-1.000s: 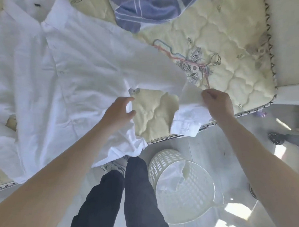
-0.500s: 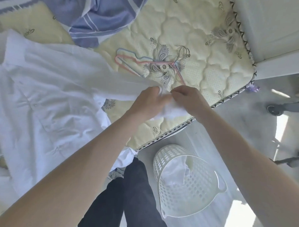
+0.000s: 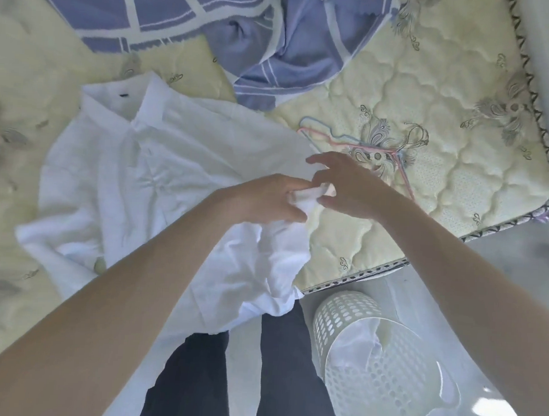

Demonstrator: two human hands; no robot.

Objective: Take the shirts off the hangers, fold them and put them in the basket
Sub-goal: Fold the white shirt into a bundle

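Nearest: dark trousers (image 3: 203, 377) of the person standing at the bed edge, shirt hem draped over them. Basket (image 3: 340, 320), white and perforated, on the floor just right of that hem, with white cloth (image 3: 355, 343) already inside (can't tell how it is folded). White shirt (image 3: 142, 177) off its hanger, face up on the mattress (image 3: 444, 99), collar at the far end, body creased, lower part bunched and hanging off the edge. Both hands meet at the shirt's right side. Left hand (image 3: 267, 198): fingers curled round a gathered wad of the shirt's fabric, holding it. Right hand (image 3: 346, 185): on the same wad, index finger stretched out, the others loosely bent; can't tell if it actually pinches the cloth. Two wire hangers (image 3: 339, 142), pink and blue, lie bare on the mattress just right of the shirt, beyond the right hand. Blue striped cloth (image 3: 274, 35) heaped beyond the shirt's collar.
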